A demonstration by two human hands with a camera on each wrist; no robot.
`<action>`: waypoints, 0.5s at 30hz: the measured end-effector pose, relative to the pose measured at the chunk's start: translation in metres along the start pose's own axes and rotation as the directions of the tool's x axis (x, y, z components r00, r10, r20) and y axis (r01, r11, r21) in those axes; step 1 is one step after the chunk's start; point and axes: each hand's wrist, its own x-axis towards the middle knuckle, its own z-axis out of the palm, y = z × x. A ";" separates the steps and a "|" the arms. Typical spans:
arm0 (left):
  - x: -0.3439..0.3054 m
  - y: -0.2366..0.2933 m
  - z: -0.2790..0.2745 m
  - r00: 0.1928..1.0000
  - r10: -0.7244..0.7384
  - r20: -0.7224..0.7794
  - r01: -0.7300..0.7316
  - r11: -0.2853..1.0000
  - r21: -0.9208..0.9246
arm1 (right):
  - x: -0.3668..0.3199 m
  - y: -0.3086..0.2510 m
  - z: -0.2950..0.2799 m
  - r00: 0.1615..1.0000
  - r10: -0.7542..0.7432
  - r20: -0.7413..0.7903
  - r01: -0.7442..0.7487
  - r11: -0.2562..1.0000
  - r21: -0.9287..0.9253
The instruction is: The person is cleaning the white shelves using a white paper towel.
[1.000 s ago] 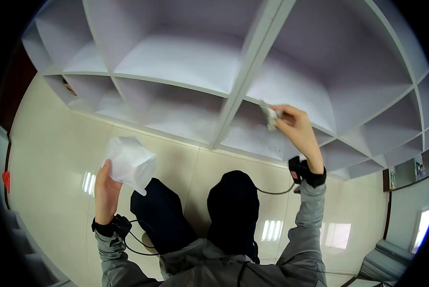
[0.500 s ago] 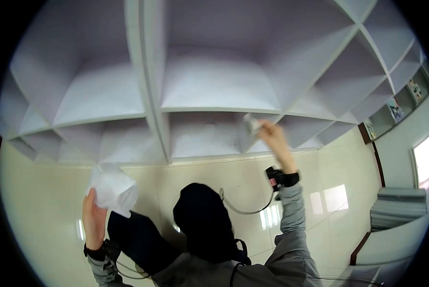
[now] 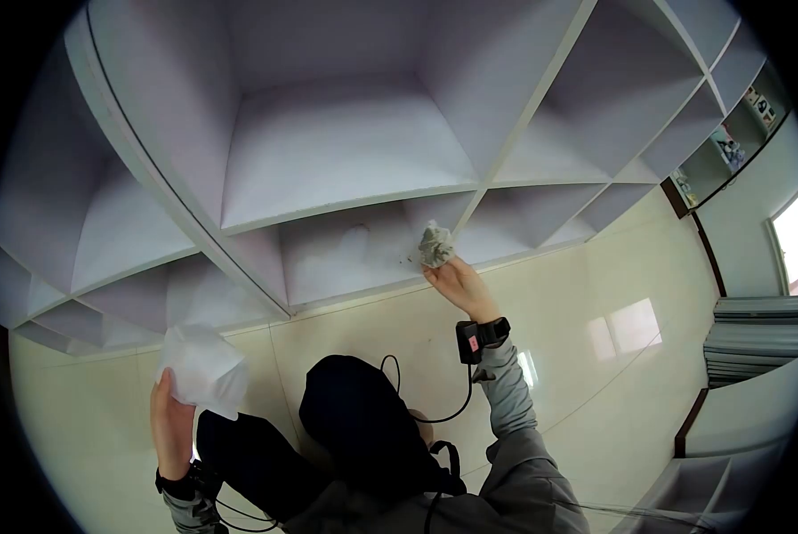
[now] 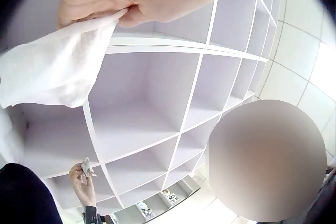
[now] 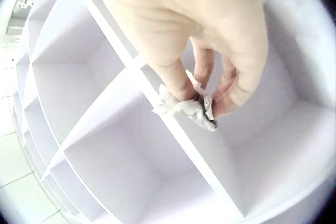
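In my left hand [image 3: 171, 425], at the left of the head view, I hold a white sheet of tissue [image 3: 205, 369], pinched by the thumb and fingers in the left wrist view. My right hand [image 3: 463, 289] pinches a crumpled, greyish dirty tissue [image 3: 435, 246] between thumb and fingertips, at the front of a low shelf compartment [image 3: 337, 254]. Dark specks mark the compartment near that tissue. Close up in the right wrist view, the crumpled tissue [image 5: 191, 109] shows dark stains in its folds.
A white cubby shelf unit [image 3: 346, 151] spans the front, its dividers and edges close to the right hand. Pale glossy tiles [image 3: 577, 303] cover the floor. Bundled grey-green slats [image 3: 755, 343] lie at the right. Cables [image 3: 457, 414] run from the wrist cameras.
The view has turned toward the right along the shelf. My right hand has moved down and left, with the crumpled tissue now held upward. The left hand keeps its white tissue.
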 end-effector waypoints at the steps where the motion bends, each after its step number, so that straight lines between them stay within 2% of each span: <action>1: 0.002 -0.001 0.004 1.000 0.000 -0.001 0.000 1.000 0.003 | -0.002 -0.003 0.001 1.000 0.000 -0.002 0.000 1.000 0.005; 7: 0.014 -0.006 0.010 1.000 0.002 0.008 -0.002 1.000 0.021 | -0.014 -0.013 -0.007 0.995 -0.064 -0.077 0.057 0.994 -0.094; 10: 0.022 -0.016 0.005 1.000 0.002 0.015 -0.003 0.999 0.036 | -0.026 -0.025 -0.008 0.991 -0.131 -0.010 0.127 0.978 -0.163; 12: 0.029 -0.024 0.001 1.000 -0.001 0.026 0.000 0.999 0.037 | -0.037 -0.040 -0.003 0.934 -0.313 -0.172 0.239 0.905 -0.351; 13: 0.030 -0.025 0.002 1.000 -0.008 0.029 0.006 0.999 0.044 | -0.044 -0.053 -0.001 0.929 -0.327 -0.171 0.251 0.900 -0.357; 14: 0.029 -0.021 0.009 0.999 0.000 0.046 -0.002 0.999 0.044 | -0.051 -0.072 0.002 0.843 -0.485 -0.234 0.275 0.760 -0.589; 15: 0.027 -0.015 0.018 0.999 -0.001 0.050 -0.002 0.998 0.060 | -0.057 -0.092 0.007 0.728 -0.638 -0.250 0.238 0.578 -0.780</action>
